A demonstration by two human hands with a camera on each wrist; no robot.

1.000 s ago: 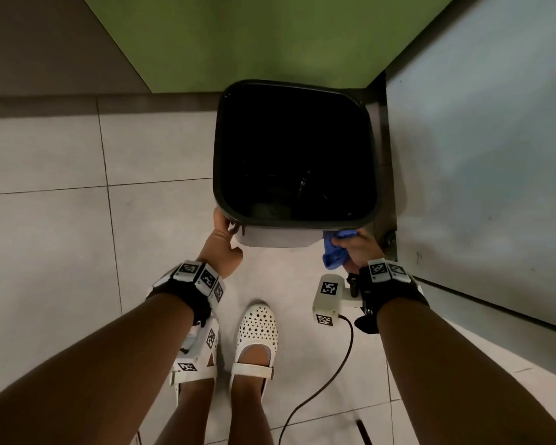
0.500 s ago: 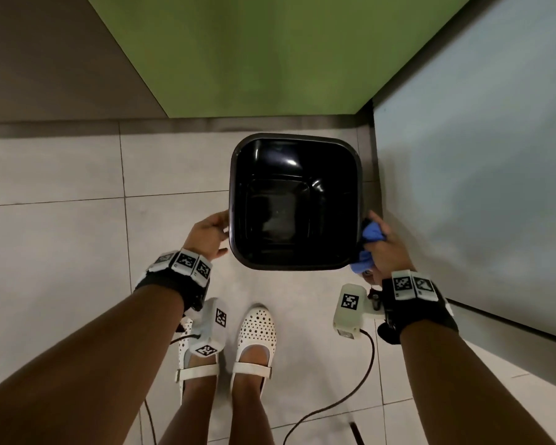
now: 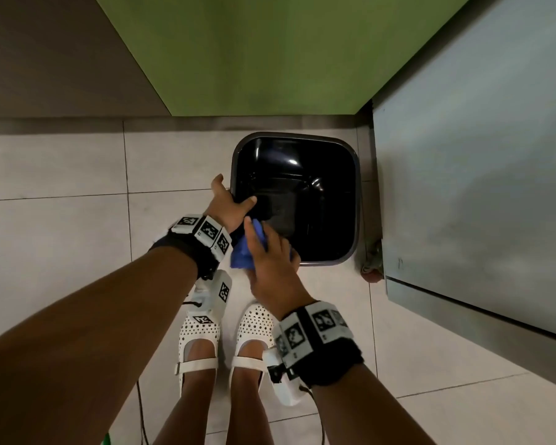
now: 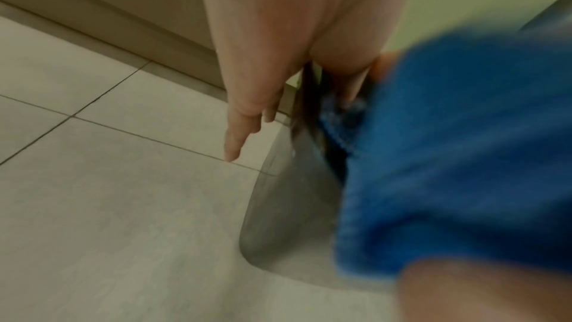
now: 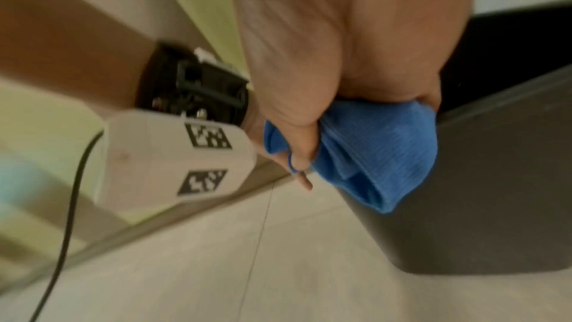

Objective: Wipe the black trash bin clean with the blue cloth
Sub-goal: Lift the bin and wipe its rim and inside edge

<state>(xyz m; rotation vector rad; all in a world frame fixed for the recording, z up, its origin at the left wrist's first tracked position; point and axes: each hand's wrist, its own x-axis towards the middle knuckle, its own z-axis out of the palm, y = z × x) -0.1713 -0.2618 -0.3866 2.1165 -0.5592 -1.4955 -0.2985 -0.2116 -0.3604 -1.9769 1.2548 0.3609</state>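
Black square plastic trash bin with rounded corners (image 3: 321, 175) stands upright on pale tiled floor (image 3: 61, 239), in the corner by the green wall panel (image 3: 270, 53) and just beside a grey metal cabinet (image 3: 463, 187) on its right. Bin mouth open, glossy dark inside.

Left hand (image 3: 227, 205) grips the bin's left rim: thumb hooked over the edge into the bin, the other fingers down the outer wall. In the left wrist view those fingers (image 4: 244, 107) run fairly straight along the grey-looking outer side of the bin (image 4: 278, 205), the tips pointing at the floor. So clasped on the rim, thumb inside, fingers outside.

Right hand (image 3: 270, 268) clenched round a bunched blue microfibre cloth (image 3: 243, 253) at the near-left corner of the bin, just beside the left wrist. Cloth sticks out on the thumb side and under the palm; the fingers curl over it toward the rim. The right wrist view shows the cloth (image 5: 380, 146) wadded in the fist, hanging below the hand (image 5: 340, 45) and against the upper outer wall of the bin (image 5: 495, 192), right under the rim. The left wrist view is blurred; the cloth (image 4: 449, 156) fills the right half, close to the rim.

White perforated strap shoes (image 3: 199, 335) on the floor, near the bin. White tracking units with black square markers on both wrists (image 3: 308, 332); a black cable (image 5: 68, 205) trails from the left one.
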